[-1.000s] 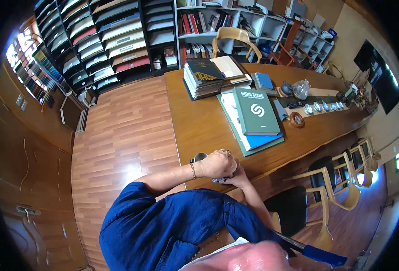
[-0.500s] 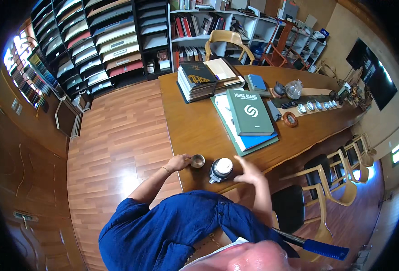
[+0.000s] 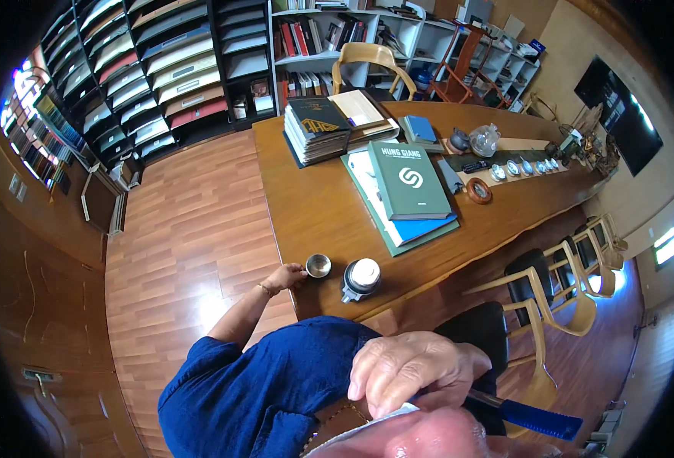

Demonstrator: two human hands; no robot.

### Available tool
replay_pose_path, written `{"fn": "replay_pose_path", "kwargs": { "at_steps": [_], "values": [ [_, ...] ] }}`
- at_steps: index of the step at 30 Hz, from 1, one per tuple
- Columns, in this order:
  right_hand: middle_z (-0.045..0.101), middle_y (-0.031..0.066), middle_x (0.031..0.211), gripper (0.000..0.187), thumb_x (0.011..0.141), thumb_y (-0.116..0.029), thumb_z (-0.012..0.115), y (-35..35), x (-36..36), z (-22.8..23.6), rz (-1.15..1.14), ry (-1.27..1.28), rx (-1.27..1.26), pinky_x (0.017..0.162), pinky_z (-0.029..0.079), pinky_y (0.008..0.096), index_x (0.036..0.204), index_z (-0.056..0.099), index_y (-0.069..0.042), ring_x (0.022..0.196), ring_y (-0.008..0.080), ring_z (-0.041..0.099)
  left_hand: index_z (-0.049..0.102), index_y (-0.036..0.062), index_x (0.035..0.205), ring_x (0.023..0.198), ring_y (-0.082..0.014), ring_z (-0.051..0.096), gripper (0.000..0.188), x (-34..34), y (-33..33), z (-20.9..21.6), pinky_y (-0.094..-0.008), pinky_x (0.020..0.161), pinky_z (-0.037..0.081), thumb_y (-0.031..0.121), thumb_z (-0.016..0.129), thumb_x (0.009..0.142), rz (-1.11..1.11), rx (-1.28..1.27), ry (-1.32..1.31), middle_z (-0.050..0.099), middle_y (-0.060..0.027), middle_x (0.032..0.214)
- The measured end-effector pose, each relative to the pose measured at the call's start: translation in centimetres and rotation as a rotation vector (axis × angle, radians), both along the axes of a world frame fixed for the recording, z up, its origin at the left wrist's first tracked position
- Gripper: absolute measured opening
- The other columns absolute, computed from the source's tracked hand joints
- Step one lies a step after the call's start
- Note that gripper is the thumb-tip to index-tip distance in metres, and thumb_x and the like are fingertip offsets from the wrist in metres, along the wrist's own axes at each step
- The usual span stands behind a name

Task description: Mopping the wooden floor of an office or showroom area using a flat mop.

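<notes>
My left hand [image 3: 286, 277] has its fingers closed at the left side of a small round metal-looking cup [image 3: 318, 266], which stands near the table's front left corner. Just right of the cup is a dark flask-like container [image 3: 360, 288] with a round white top. Raised close in front of my chest, my right hand [image 3: 415, 372] is closed with its fingers curled downward. A white cloth edge [image 3: 402, 410] shows right below those fingers. Whether they pinch it is hidden.
On the wooden table [image 3: 299, 206] lie a green book [image 3: 411, 187] over folders, a thick black sample book [image 3: 316, 128], a round brown dish [image 3: 479, 191] and a row of small cups [image 3: 525, 167]. Chairs [image 3: 534, 320] line the right side. Shelves stand behind.
My right hand has left the space beside the flask-like container and come up toward my chest, its fingers curling. My left hand stays at the cup. The whole view has shifted slightly.
</notes>
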State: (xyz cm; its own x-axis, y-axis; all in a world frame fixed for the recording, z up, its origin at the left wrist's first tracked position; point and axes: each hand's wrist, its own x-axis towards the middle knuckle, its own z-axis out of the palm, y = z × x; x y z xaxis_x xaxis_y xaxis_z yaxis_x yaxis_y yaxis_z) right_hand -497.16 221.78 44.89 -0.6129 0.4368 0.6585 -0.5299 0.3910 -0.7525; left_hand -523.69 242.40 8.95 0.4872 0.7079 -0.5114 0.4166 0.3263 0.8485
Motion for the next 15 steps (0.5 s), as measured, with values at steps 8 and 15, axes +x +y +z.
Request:
{"fn": "replay_pose_path", "kwargs": {
  "at_steps": [8, 15],
  "values": [
    [0.061, 0.0137, 0.096, 0.024, 0.086, -0.026, 0.066, 0.0, -0.8, -1.4, 0.192, 0.015, 0.065, 0.078, 0.046, 0.0420, 0.093, 0.061, -0.003, 0.093, 0.0336, 0.059, 0.061, 0.0077, 0.091, 0.069, -0.0072, 0.052, 0.017, -1.0, -1.7, 5.6, -0.0239, 0.065, 0.045, 0.023, 0.057, 0.096, -0.032, 0.112, -0.087, 0.055, 0.0047, 0.073],
    [0.057, 0.0118, 0.098, 0.022, 0.084, -0.022, 0.064, -0.4, 0.5, -1.6, 0.246, -0.334, 0.260, 0.079, 0.042, 0.0423, 0.095, 0.057, -0.004, 0.093, 0.0326, 0.056, 0.062, -0.0001, 0.094, 0.070, -0.0081, 0.048, 0.021, 0.5, -4.4, 22.7, -0.0252, 0.065, 0.044, 0.020, 0.058, 0.096, -0.186, 0.423, -0.173, 0.053, 0.0018, 0.074]
  ]
}}
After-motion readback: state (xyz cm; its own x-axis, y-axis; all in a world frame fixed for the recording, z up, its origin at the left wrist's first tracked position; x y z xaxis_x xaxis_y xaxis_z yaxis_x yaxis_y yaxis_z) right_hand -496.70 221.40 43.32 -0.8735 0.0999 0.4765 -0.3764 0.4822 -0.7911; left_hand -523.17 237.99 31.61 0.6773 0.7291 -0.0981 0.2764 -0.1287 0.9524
